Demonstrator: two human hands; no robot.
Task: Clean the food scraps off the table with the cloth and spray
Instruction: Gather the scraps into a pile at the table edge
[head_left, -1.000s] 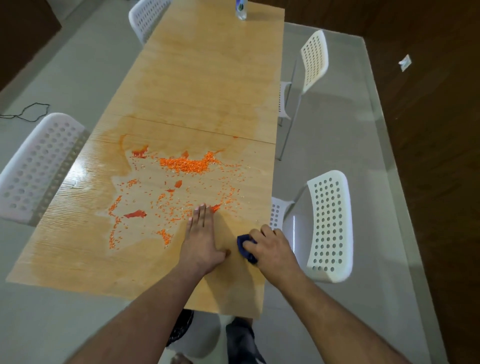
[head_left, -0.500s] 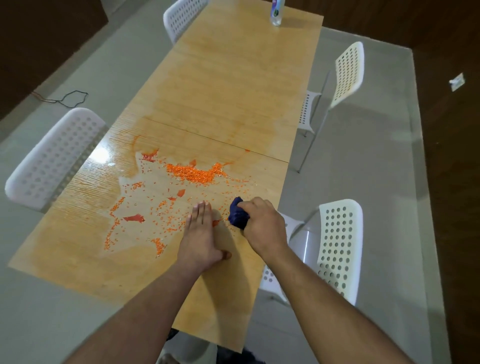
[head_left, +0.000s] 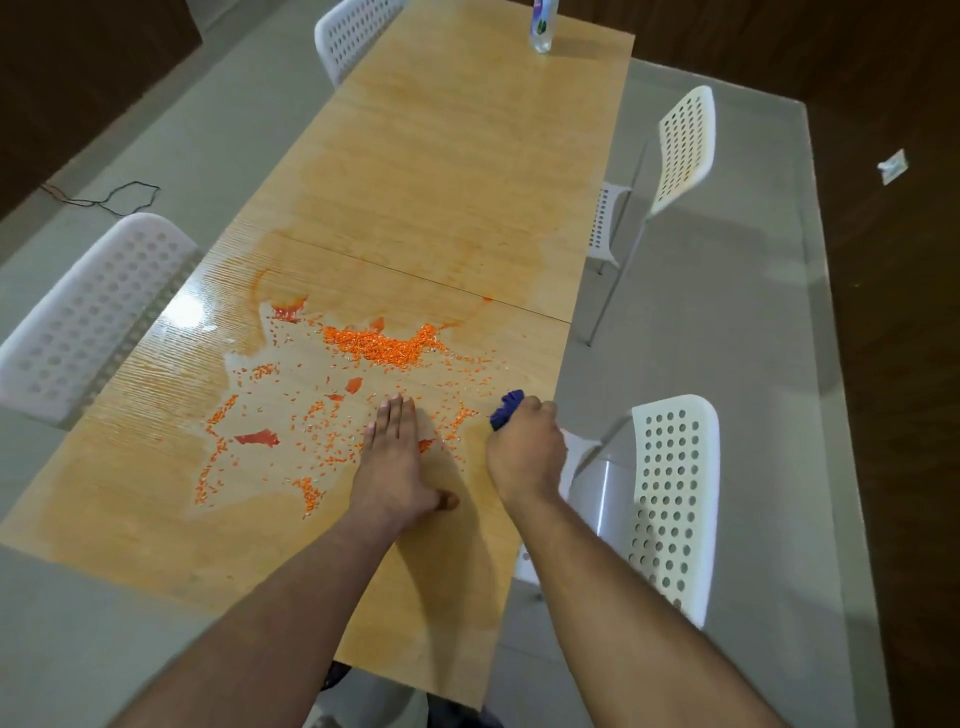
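Observation:
Orange food scraps lie scattered over the wet near half of the long wooden table, thickest in a heap near the seam. My left hand rests flat on the table, fingers straight, at the near right side of the scraps. My right hand grips a bunched dark blue cloth and holds it on the table near the right edge, just right of the scraps. The spray bottle stands upright at the far end of the table.
White perforated chairs stand around the table: one at the near right, one at the far right, one at the left, one at the far left. A black cable lies on the floor at the left.
My right hand has carried the cloth forward from the near right edge to beside the scraps. My left hand has stayed flat in place.

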